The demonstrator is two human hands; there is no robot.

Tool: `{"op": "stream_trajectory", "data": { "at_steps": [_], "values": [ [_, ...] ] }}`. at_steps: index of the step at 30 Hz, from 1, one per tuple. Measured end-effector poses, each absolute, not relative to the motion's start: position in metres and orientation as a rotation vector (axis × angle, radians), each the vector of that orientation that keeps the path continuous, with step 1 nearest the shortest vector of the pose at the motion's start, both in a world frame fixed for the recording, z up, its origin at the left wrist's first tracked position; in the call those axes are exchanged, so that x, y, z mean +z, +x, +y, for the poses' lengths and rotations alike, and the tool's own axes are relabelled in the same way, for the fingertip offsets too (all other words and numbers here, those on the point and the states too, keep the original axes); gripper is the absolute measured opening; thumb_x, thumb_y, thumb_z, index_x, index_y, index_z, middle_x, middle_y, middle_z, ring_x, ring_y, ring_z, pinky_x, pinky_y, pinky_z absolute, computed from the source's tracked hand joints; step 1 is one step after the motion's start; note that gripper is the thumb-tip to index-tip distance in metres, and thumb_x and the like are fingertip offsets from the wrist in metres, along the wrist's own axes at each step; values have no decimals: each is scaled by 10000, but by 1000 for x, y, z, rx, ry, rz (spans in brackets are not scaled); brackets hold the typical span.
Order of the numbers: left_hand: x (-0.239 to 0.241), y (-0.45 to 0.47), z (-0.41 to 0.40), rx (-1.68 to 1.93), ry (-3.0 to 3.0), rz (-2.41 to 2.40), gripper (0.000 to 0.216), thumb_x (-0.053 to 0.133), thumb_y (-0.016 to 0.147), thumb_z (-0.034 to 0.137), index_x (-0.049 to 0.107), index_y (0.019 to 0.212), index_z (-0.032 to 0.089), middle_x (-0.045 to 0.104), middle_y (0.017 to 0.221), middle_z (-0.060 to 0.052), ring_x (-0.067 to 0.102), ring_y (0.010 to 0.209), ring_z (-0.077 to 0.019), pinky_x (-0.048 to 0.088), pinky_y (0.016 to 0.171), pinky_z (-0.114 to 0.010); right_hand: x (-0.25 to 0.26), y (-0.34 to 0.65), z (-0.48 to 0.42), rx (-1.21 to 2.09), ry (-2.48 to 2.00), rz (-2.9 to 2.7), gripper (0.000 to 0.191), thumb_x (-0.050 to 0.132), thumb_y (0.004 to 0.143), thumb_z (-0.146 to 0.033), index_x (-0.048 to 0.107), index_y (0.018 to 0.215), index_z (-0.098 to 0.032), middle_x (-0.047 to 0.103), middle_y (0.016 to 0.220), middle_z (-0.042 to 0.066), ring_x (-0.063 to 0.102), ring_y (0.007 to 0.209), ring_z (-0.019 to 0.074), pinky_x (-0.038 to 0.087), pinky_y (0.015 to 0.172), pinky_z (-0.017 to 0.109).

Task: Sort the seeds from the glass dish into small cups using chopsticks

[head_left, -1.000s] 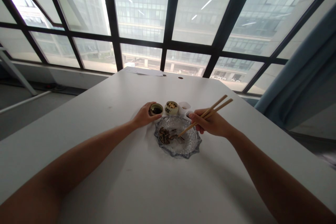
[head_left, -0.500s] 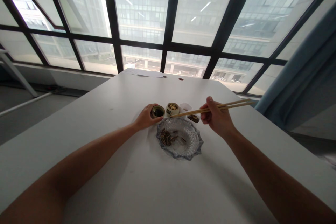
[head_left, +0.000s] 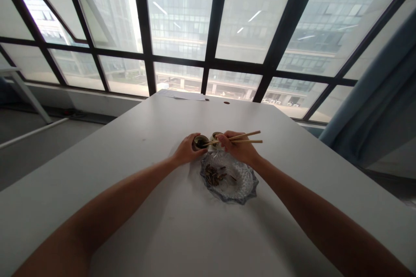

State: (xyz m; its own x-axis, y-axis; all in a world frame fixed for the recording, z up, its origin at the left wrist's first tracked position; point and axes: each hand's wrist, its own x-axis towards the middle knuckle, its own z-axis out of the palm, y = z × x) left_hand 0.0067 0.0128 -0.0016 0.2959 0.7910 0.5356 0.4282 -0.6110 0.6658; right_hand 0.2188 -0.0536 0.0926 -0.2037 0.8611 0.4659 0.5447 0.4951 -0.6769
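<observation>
My left hand (head_left: 188, 149) is wrapped round a small round cup (head_left: 196, 146) with a dark inside, tipped towards me. In my right hand (head_left: 238, 146) is a pair of chopsticks (head_left: 247, 138), whose tips reach into the mouth of that cup. Whether the tips hold anything is too small to tell. A second small cup (head_left: 214, 139) stands just right of the first, partly covered by my right hand. In front of both lies a scalloped clear glass plate (head_left: 242, 190) with several dark, elongated pieces (head_left: 212, 175), like sunflower seeds, on its left side.
Everything stands on a white table (head_left: 146, 225). Sheets of paper (head_left: 185, 95) lie at its far edge, near two round dark spots. Behind the table are tall windows with dark frames, and a blue curtain (head_left: 367, 95) hangs at the right.
My right hand has moved left with the chopsticks, bringing their tips into the left cup. It now covers the small dishes at the right. My left hand keeps its hold.
</observation>
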Motion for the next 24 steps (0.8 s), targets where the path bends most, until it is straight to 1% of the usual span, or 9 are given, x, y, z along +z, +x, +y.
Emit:
{"op": "stream_trajectory", "data": {
  "at_steps": [6,9,13,17,21,24],
  "values": [
    [-3,7,13,1251,2165,1100,669,752,737,504,539,1279,175,672,1205,-137,639,1112,-292,501,1004,-475,94,227,-65,402,-1140,-1963,545,498,905,-663,622,684,-180,590,554,28,521,523,143,396,488,249],
    [-2,7,12,1252,2160,1105,674,746,741,511,538,1279,164,666,1216,-147,639,1119,-294,497,1012,-480,92,227,-70,315,-1108,-2017,507,497,928,-607,624,684,-181,578,574,26,506,534,137,387,507,251],
    [-2,7,13,1247,2163,1121,667,747,740,491,536,1277,155,650,1242,-162,631,1133,-301,491,1019,-491,85,227,-76,230,-1121,-2014,476,486,948,-550,631,688,-179,598,608,41,515,540,137,394,514,255],
    [-5,8,15,1240,2153,1119,678,738,746,491,526,1289,145,643,1254,-167,629,1138,-294,478,1039,-487,80,235,-79,297,-1144,-1925,489,502,938,-579,636,685,-182,607,577,39,539,506,142,416,491,257],
    [-8,7,17,1216,2130,1155,693,717,764,521,517,1315,152,663,1222,-154,638,1120,-291,491,1021,-481,86,249,-80,482,-1100,-1658,584,469,910,-692,629,679,-180,579,506,30,515,427,138,409,416,252],
    [-9,6,19,1199,2115,1191,728,704,775,533,490,1357,151,663,1223,-158,637,1116,-293,493,1017,-481,93,255,-86,641,-1129,-1724,616,493,868,-739,618,646,-178,562,465,22,496,389,128,399,384,241]
  ]
}}
